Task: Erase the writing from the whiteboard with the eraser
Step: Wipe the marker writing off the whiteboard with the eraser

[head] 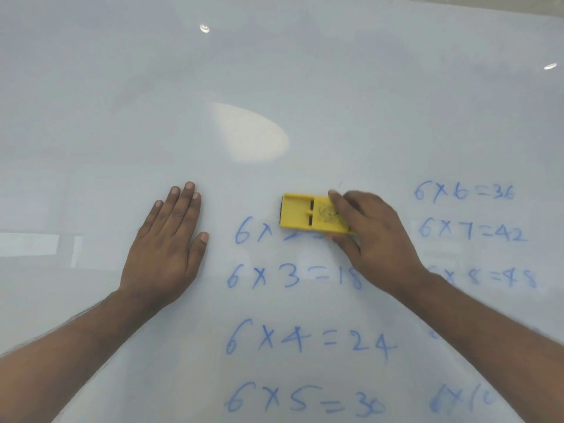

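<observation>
A white whiteboard (274,87) fills the view. My right hand (372,239) grips a yellow eraser (305,213) pressed flat on the board, lying over the line that starts "6 x" (250,233); the rest of that line is covered or wiped. My left hand (168,248) rests flat on the board to the left, fingers spread, holding nothing. Blue writing (293,277) runs below the eraser: 6x3=18, 6x4=24, 6x5=30. A second column on the right (467,233) reads 6x6=36, 6x7=42, 6x8=48; my right forearm hides part of it.
The board's upper half carries no writing, only glare patches (247,132) and small light reflections (204,28). A partly cut-off line of blue writing (464,398) sits at the bottom right.
</observation>
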Motion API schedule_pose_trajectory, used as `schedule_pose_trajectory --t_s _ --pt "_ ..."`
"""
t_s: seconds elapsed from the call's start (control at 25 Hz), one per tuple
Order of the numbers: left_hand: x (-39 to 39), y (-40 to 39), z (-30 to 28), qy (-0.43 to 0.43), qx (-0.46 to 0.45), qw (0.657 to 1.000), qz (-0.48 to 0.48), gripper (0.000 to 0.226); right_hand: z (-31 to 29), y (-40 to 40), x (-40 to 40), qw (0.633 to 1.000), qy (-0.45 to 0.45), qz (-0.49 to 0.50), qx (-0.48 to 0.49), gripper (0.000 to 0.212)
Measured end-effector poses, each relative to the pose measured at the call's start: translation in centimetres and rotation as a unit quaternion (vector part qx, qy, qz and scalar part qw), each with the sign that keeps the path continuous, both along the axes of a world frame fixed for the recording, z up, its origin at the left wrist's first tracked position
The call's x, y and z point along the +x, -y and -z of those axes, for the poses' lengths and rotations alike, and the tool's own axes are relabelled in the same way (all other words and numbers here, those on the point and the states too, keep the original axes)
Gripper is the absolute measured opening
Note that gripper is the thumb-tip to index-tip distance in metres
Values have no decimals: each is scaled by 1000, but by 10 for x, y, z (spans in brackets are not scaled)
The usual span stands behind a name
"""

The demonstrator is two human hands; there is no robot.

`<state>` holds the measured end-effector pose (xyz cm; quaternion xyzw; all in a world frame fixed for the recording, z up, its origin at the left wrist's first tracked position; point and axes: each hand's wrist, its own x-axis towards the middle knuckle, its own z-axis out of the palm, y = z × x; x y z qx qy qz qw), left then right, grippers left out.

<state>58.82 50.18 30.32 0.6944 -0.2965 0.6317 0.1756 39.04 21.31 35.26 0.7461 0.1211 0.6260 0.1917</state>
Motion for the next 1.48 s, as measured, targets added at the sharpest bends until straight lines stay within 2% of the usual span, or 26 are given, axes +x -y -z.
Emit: schedule_pose_trajectory --t_s 0.08,0.2,0.4,0.48,0.68,0.8,0.96,1.08,1.16,1.24,1.36,1.48 --pt "-1 0 3 -5 2 1000 -2 64 14 16 -11 998 -24 23 -48 58" --pt "-4 1 5 -19 6 1000 -1 64 2 32 -20 995 -21 46 -80 60" --pt "-6 2 17 -26 3 1000 -3 64 -27 11 1 998 41 -16 50 60" --pt "-5 1 21 -27 10 1000 -4 65 -16 0 11 997 51 -33 52 59" --pt "-4 -1 29 -31 18 999 -7 65 26 12 6 998 -11 -19 -63 58" --pt "-3 -2 33 -28 24 999 -7 66 13 29 -7 992 -20 21 -119 59" --pt "-2 -3 35 -29 25 999 -5 66 -32 35 -14 995 82 63 3 66" --pt "-2 -2 36 -28 24 999 -4 66 -48 25 -11 987 106 64 106 66" --pt "-2 -3 37 -28 23 999 -5 66 -41 10 -4 983 112 54 132 66" --pt "-2 -3 38 -29 23 999 -6 66 -20 -2 5 988 105 62 92 64" --pt "-3 -4 38 -31 24 999 -2 66 15 -1 8 994 79 74 -22 63" --pt "-3 -4 41 -24 26 999 -2 66 20 18 1 985 73 108 -117 64"
